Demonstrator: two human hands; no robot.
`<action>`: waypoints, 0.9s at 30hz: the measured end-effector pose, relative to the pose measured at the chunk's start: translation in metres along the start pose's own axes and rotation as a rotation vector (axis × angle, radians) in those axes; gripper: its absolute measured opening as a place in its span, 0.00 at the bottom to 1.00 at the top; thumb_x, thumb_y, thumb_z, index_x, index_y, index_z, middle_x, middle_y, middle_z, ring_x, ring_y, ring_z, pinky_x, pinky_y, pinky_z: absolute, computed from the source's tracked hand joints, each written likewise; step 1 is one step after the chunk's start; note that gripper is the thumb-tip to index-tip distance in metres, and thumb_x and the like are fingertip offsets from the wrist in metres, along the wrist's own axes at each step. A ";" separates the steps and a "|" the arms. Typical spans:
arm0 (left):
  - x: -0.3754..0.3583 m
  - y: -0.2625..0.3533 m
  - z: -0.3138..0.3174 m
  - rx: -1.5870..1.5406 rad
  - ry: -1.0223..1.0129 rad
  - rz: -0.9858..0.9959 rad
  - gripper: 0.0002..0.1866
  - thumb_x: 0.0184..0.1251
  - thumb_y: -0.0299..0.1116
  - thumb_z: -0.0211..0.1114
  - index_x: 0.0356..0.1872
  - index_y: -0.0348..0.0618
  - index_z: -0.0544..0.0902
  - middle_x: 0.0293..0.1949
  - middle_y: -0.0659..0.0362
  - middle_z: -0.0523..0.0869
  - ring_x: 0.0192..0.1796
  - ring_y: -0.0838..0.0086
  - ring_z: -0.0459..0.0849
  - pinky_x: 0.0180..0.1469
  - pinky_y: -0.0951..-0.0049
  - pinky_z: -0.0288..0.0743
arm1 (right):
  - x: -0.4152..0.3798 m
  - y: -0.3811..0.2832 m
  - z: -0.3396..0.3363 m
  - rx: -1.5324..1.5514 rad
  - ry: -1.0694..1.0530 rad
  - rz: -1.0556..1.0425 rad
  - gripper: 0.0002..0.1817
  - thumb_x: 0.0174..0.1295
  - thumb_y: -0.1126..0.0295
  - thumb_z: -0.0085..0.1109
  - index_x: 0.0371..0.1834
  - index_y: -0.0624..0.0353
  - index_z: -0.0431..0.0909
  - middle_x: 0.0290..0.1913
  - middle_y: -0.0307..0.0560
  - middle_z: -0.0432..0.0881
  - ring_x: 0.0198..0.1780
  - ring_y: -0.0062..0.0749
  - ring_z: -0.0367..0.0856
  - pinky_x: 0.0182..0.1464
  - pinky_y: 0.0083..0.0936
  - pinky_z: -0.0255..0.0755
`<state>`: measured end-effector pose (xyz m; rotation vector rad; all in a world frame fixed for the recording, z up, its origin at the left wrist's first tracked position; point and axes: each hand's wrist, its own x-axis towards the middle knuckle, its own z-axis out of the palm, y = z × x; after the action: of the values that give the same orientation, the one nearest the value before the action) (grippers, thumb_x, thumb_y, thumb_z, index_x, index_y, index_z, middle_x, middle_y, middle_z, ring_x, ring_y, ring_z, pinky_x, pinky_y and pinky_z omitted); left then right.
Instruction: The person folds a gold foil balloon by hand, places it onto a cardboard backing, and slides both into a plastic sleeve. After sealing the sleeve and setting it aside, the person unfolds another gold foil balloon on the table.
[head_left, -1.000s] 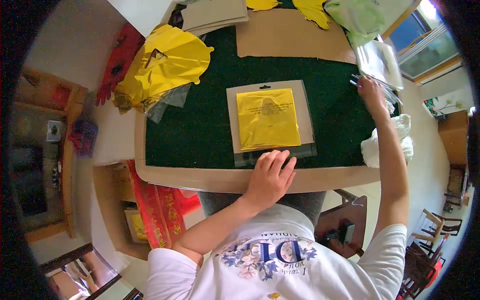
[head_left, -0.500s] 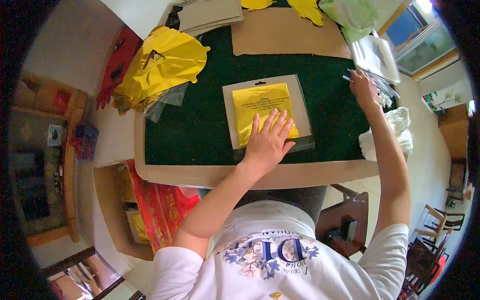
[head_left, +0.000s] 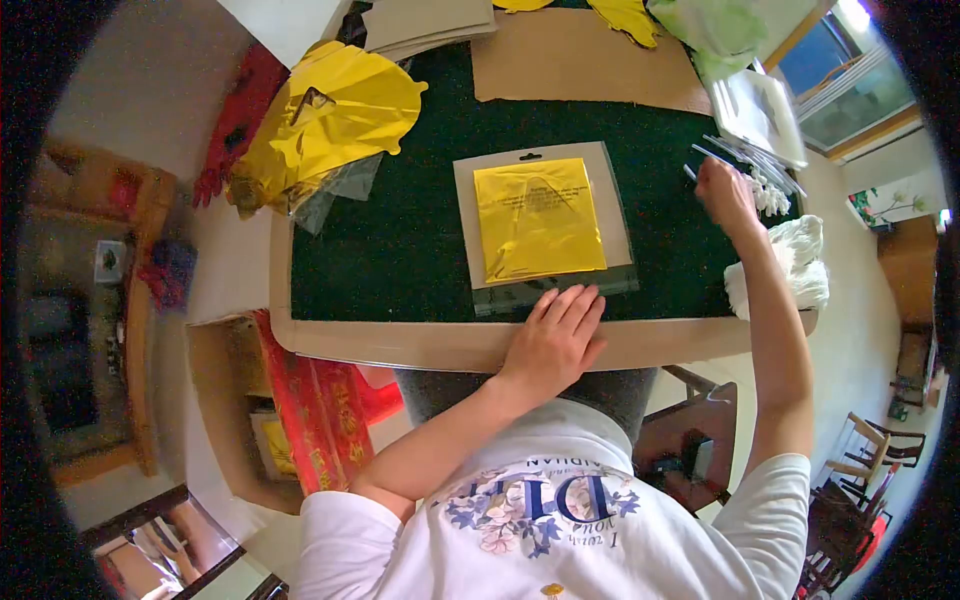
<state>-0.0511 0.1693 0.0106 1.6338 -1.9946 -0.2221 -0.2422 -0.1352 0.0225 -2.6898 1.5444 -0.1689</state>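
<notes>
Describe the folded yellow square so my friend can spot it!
Start at the big table's dark green top. Just beyond the person's bare left hand lies a flat beige card, and on it is the folded yellow square. Unlike the crumpled, shiny yellow heap at upper left, it is neat and carries dark print.

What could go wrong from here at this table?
The right grip is curled at the thin sticks; it might drag several along or scatter them. The white bundle lies near the edge of the table, beside the right forearm, so a sweep back could knock it off. The left grip is at the clear flap of the packet; a slip could crease it.
</notes>
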 end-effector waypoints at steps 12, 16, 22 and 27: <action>0.000 0.000 0.003 0.020 -0.026 -0.025 0.28 0.62 0.42 0.64 0.61 0.39 0.73 0.66 0.51 0.70 0.65 0.60 0.69 0.68 0.56 0.61 | -0.151 -0.127 -0.037 0.685 -0.226 0.049 0.09 0.54 0.75 0.61 0.35 0.60 0.70 0.28 0.51 0.79 0.30 0.45 0.80 0.34 0.34 0.74; 0.001 0.000 0.003 0.041 -0.025 -0.017 0.27 0.62 0.43 0.64 0.60 0.39 0.74 0.65 0.51 0.71 0.66 0.60 0.69 0.68 0.57 0.61 | -0.144 -0.134 -0.018 0.688 -0.102 0.020 0.09 0.56 0.75 0.61 0.36 0.59 0.71 0.28 0.51 0.78 0.31 0.46 0.79 0.36 0.35 0.74; 0.001 0.000 0.005 0.049 -0.020 -0.021 0.27 0.62 0.43 0.63 0.60 0.39 0.75 0.64 0.51 0.71 0.65 0.61 0.69 0.68 0.57 0.62 | -0.139 -0.145 -0.026 0.668 0.110 -0.023 0.08 0.57 0.77 0.59 0.40 0.60 0.75 0.36 0.50 0.76 0.39 0.46 0.78 0.40 0.34 0.74; 0.000 -0.002 0.007 0.021 -0.006 -0.018 0.26 0.63 0.43 0.62 0.59 0.38 0.75 0.64 0.50 0.71 0.65 0.60 0.69 0.68 0.56 0.62 | -0.158 -0.127 -0.037 0.506 -0.126 -0.152 0.11 0.50 0.81 0.56 0.36 0.58 0.81 0.37 0.50 0.75 0.42 0.46 0.77 0.46 0.37 0.73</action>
<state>-0.0532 0.1673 0.0040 1.6661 -1.9939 -0.2138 -0.2161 0.0659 0.0583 -2.3577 1.0810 -0.3359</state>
